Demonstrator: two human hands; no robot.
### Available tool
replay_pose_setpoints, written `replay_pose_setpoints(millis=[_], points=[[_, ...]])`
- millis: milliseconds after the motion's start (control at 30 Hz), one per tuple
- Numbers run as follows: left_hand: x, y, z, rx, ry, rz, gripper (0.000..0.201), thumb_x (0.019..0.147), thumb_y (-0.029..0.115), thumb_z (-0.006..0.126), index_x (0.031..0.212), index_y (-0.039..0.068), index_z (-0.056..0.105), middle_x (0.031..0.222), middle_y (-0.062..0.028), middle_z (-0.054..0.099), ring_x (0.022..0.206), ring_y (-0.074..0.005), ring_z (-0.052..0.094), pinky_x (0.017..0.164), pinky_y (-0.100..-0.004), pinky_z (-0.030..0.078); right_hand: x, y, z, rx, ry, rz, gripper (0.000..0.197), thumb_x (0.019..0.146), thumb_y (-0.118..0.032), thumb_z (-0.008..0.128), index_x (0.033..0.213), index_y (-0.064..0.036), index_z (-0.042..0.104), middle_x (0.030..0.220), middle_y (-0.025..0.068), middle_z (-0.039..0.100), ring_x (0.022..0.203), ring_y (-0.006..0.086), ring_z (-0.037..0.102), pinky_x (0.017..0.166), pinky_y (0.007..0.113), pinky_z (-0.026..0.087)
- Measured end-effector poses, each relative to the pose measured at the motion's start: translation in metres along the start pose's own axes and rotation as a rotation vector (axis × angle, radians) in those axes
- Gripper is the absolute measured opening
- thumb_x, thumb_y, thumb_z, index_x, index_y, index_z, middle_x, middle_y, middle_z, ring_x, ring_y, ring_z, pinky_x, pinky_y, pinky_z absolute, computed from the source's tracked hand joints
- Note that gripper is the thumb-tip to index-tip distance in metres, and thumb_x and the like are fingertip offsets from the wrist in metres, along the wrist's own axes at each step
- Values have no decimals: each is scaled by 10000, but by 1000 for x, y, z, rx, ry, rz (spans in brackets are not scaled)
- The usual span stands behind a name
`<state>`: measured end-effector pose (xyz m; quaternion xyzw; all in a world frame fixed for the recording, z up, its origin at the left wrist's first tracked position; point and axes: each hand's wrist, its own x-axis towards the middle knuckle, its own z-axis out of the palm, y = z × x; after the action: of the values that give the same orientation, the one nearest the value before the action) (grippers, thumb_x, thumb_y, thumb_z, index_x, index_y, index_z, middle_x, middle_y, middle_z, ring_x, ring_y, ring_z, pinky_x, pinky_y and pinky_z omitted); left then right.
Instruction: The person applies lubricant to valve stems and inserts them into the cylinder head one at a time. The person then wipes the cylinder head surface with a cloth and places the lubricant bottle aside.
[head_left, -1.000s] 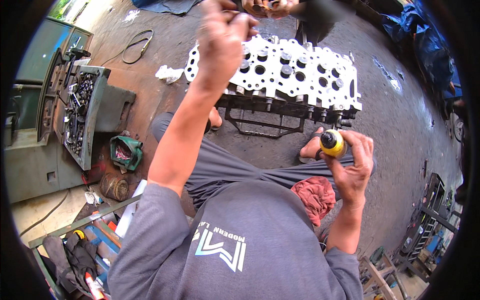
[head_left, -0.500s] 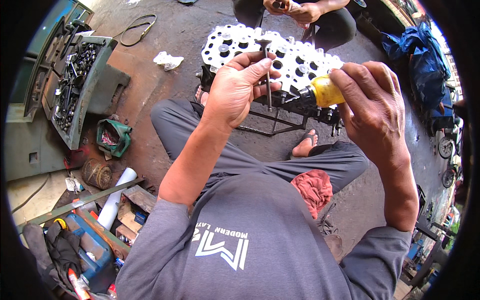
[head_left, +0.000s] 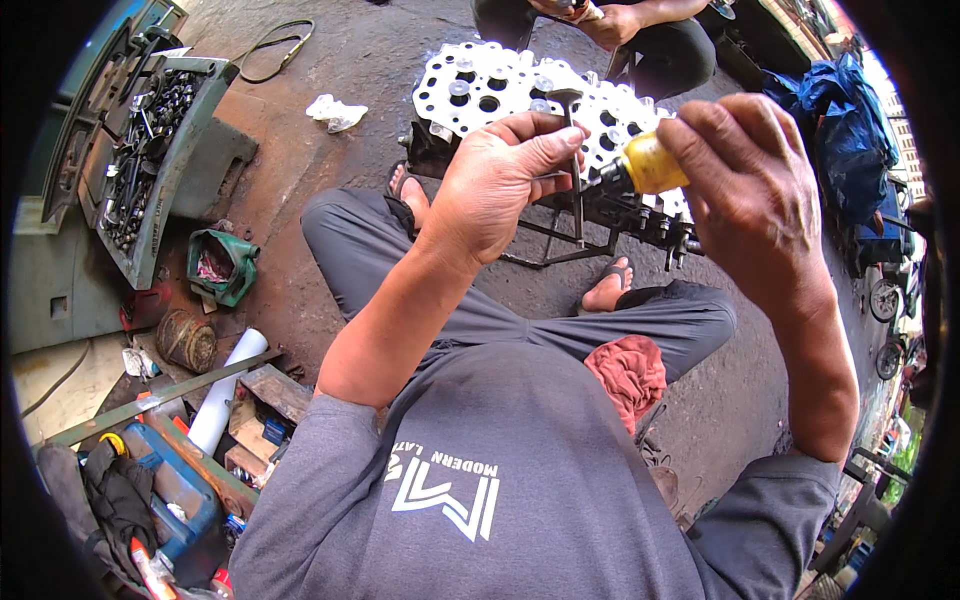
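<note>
engine valve [head_left: 577, 192] stands head-up in the pinching grip of the left hand [head_left: 490, 190]. the right hand [head_left: 748, 190] grasps a yellow bottle [head_left: 653, 163], nozzle [head_left: 613, 180] near the stem [head_left: 578, 218].

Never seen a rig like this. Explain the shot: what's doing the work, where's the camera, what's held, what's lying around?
No robot here: a person works bare-handed. A wide fisheye camera on their head looks down, so edges bend near the rim.

The left hand holds a dark valve by its thin stem, disc end up. The right hand grips a yellow bottle, its black nozzle aimed at the stem; whether they touch is unclear.

Beyond them, a pale, hole-filled cylinder head sits on a dark frame. Crumpled white plastic and a green container lie to the left. Another person's hand shows at the top.
</note>
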<state>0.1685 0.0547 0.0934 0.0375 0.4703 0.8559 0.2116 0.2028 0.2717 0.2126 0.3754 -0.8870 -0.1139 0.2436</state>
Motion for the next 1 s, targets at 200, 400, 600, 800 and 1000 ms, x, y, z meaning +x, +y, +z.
replay_pose_setpoints(millis=[200,400,600,800,1000], points=[[1,-1,2,-8,-3,15,259,1021,186,685,1184,-15,680,1027,-87,716,900,-153,704,863,-323,581,2,-2,-6,6,23,-21,416,678,13,799,1082,-36,710,1078,63,680,1016,262,640,937,414,509],[0,-2,7,8,8,-4,261,1018,189,689,1171,-22,683,1032,-83,716,902,-154,703,866,-317,588,-5,-2,-11,16,-3,-13,415,686,18,786,1091,-38,713,1058,70,682,1021,274,639,948,427,519],[-2,-2,11,15,-15,-19,264,1022,192,684,1171,-27,683,1031,-79,714,925,-149,699,876,-308,581,-5,7,-8,-11,18,5,439,668,30,798,1094,-39,715,1072,68,688,1031,267,645,955,425,523],[3,-6,15,55,-11,-46,282,1021,200,687,1173,-38,679,1011,-87,712,930,-145,697,888,-291,568,-18,3,-9,55,4,17,427,676,25,784,1091,-46,716,1081,59,677,1023,261,638,963,428,511],[10,-18,15,109,-5,-66,291,997,204,716,1158,-38,697,1001,-71,723,914,-126,680,856,-264,543,-41,9,6,92,23,50,424,687,10,787,1098,-58,705,1078,45,671,1018,264,624,950,418,507]])
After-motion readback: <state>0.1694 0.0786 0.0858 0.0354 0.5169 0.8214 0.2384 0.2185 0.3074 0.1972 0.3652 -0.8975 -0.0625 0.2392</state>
